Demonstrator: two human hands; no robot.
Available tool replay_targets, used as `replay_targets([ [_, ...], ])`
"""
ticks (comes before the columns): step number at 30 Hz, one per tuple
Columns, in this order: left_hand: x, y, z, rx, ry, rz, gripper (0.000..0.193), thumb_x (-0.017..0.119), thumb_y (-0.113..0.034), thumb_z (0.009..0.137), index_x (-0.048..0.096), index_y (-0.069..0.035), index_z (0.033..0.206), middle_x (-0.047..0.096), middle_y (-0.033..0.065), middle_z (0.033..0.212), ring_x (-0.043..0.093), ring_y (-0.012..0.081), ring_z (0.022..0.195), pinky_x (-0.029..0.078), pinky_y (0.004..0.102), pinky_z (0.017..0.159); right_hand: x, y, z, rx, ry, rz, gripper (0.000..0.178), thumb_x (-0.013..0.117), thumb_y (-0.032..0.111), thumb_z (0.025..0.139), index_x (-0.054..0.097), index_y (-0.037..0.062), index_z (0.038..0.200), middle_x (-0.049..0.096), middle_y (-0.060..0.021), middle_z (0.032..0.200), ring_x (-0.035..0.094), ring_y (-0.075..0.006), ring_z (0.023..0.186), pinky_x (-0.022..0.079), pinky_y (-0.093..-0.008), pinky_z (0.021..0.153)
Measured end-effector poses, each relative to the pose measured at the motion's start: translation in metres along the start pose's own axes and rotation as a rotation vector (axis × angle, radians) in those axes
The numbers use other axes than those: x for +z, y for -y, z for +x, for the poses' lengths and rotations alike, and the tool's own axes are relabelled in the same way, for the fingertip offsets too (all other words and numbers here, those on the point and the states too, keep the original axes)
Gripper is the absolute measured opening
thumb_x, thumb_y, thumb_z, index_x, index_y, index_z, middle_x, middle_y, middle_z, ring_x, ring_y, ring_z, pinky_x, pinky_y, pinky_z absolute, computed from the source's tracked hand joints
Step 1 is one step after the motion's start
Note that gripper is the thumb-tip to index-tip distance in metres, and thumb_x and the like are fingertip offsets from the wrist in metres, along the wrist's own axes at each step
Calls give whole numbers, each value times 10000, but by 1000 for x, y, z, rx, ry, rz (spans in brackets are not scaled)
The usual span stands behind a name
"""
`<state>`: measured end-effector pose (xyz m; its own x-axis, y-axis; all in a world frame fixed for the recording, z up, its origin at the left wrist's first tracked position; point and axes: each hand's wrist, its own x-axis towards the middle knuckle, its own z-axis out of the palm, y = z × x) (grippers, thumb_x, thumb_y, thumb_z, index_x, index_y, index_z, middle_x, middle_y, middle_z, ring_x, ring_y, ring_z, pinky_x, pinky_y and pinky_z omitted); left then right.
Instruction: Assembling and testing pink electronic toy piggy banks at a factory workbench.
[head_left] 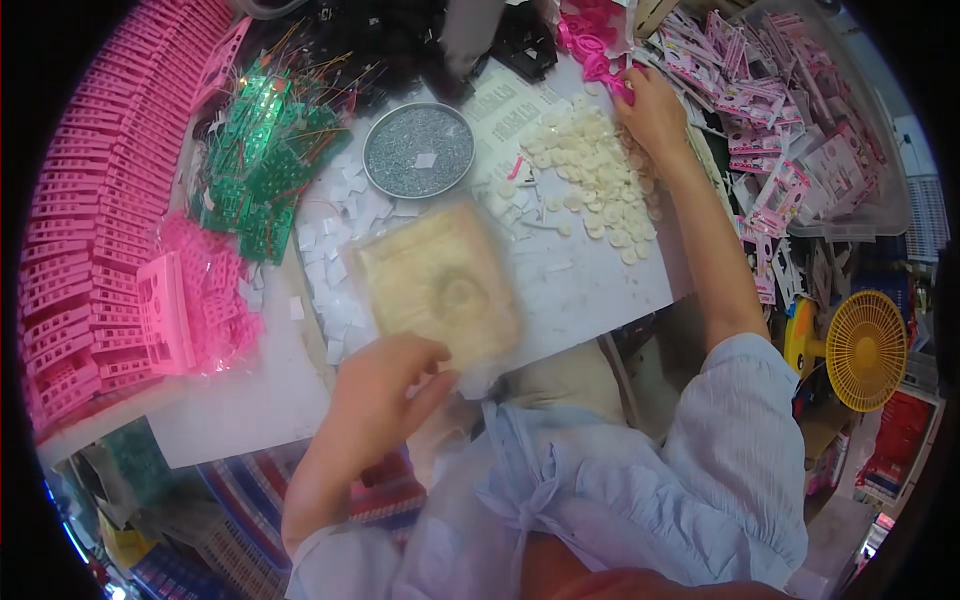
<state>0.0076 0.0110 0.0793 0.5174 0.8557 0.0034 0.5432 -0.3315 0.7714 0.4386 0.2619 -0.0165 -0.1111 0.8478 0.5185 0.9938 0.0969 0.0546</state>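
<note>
Right hand (654,112) far out, fingers curled at shiny magenta pieces (595,62) at far right, grip unclear! Left hand (385,378) half-open beside a blurred pale-yellow square pad (405,268), contact unclear. Beyond, a white paper sheet (508,112) shows dark printed rows, illegible.

My sleeve (735,430) is pale blue. I see hot-pink pieces (600,68), a pale yellow square (415,270) with 1 darker ring, cream discs (610,190), green boards (240,180), pink casings (85,220), grey granules (420,135) and a white tabletop (230,410). My fan (866,350) is yellow; the cloth (265,490) has red, white and blue stripes.
</note>
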Motion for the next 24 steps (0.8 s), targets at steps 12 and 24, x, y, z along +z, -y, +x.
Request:
replay_targets([
  [12,-5,10,14,-194,-80,-106,206,719,-47,874,662,-15,1070,647,50,834,616,133,707,478,278,622,-40,59,35,115,173,679,271,701,160,914,673,126,1182,668,-91,1088,680,-234,882,567,-366,672],
  [24,41,26,38,-325,-120,-631,232,721,-177,897,624,9,996,656,78,792,615,138,687,494,307,627,-155,202,-107,-154,304,1267,475,778,125,845,589,59,1276,638,-147,1219,644,-244,1048,562,-314,774],
])
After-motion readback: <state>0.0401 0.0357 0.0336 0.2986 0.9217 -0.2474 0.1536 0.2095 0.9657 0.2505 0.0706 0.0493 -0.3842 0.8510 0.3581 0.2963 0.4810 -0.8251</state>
